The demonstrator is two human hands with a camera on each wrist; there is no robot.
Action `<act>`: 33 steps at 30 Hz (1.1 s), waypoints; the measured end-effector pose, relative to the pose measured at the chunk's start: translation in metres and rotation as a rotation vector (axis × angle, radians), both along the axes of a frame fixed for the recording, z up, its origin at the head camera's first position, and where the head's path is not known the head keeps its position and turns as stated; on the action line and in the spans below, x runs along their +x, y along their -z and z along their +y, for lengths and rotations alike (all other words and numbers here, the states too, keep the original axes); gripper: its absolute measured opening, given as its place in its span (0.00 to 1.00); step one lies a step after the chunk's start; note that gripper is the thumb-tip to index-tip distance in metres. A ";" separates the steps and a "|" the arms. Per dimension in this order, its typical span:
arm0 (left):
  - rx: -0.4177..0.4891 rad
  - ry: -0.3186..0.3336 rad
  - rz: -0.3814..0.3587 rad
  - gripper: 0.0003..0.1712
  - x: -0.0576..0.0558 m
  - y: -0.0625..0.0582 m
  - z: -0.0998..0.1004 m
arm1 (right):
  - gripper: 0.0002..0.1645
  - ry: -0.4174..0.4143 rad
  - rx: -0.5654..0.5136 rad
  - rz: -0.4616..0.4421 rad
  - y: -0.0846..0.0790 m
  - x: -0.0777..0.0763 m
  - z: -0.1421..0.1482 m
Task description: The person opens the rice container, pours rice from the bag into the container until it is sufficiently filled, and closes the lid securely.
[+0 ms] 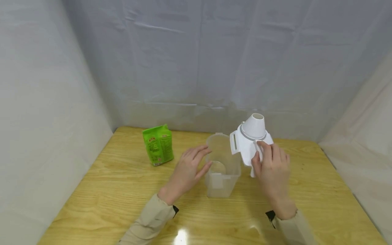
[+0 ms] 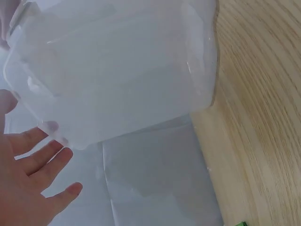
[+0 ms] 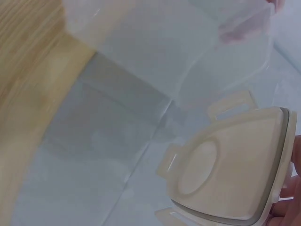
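A translucent plastic container (image 1: 223, 185) stands on the table with its top uncovered. My left hand (image 1: 188, 168) is at its left rim, fingers spread and fairly straight; in the left wrist view the fingertips (image 2: 66, 153) reach the edge of the container wall (image 2: 117, 80). To the right of the container, my right hand (image 1: 273, 168) pinches a white lid (image 1: 247, 149) between thumb and fingers, off the table and tilted. A cone-shaped white part (image 1: 255, 126) rises from the lid's top. The right wrist view shows the underside of the lid (image 3: 235, 165), with loop-like side clips.
A green printed packet (image 1: 158, 145) stands on the left of the wooden table (image 1: 122, 190). Grey cloth (image 1: 196, 61) hangs along the back edge, with pale cloth on both sides.
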State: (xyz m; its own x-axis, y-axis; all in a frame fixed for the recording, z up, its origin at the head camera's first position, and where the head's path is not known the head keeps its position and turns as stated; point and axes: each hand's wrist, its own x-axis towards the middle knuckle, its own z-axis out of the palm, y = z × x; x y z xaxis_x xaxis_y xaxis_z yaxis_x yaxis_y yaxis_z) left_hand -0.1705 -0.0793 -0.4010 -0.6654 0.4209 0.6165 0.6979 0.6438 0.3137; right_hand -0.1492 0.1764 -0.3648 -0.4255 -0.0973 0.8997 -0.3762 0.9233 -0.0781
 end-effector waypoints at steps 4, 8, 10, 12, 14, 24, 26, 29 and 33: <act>-0.009 -0.015 -0.031 0.25 0.001 0.001 0.000 | 0.18 0.022 0.008 -0.026 0.004 -0.001 0.017; -0.020 -0.021 -0.036 0.27 0.002 0.001 0.000 | 0.19 0.051 0.019 -0.057 0.010 -0.002 0.031; -0.018 -0.020 -0.033 0.27 0.002 0.001 0.000 | 0.19 0.067 0.033 -0.081 0.014 -0.004 0.037; -0.017 -0.019 -0.028 0.27 0.002 0.001 0.000 | 0.19 0.071 0.036 -0.102 0.019 -0.005 0.042; -0.016 -0.016 -0.022 0.27 0.002 0.001 -0.001 | 0.19 0.077 0.037 -0.118 0.024 -0.007 0.046; -0.017 -0.021 -0.014 0.26 0.002 0.002 0.000 | 0.14 0.066 0.063 -0.116 0.051 -0.018 0.066; -0.020 -0.025 -0.017 0.26 0.002 0.002 0.000 | 0.14 0.063 0.085 -0.132 0.057 -0.020 0.070; -0.022 -0.026 -0.017 0.26 0.003 0.001 0.000 | 0.14 0.046 0.121 -0.146 0.065 -0.025 0.075; -0.021 -0.023 -0.012 0.26 0.004 0.000 0.000 | 0.11 0.035 0.147 -0.178 0.074 -0.028 0.079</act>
State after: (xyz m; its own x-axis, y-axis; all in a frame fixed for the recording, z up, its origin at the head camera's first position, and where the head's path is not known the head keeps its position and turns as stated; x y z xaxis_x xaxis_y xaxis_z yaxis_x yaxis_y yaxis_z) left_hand -0.1669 -0.0793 -0.4013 -0.6828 0.4178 0.5994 0.6787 0.6665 0.3085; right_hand -0.1772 0.2558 -0.4391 -0.5813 -0.2042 0.7877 -0.3362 0.9418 -0.0039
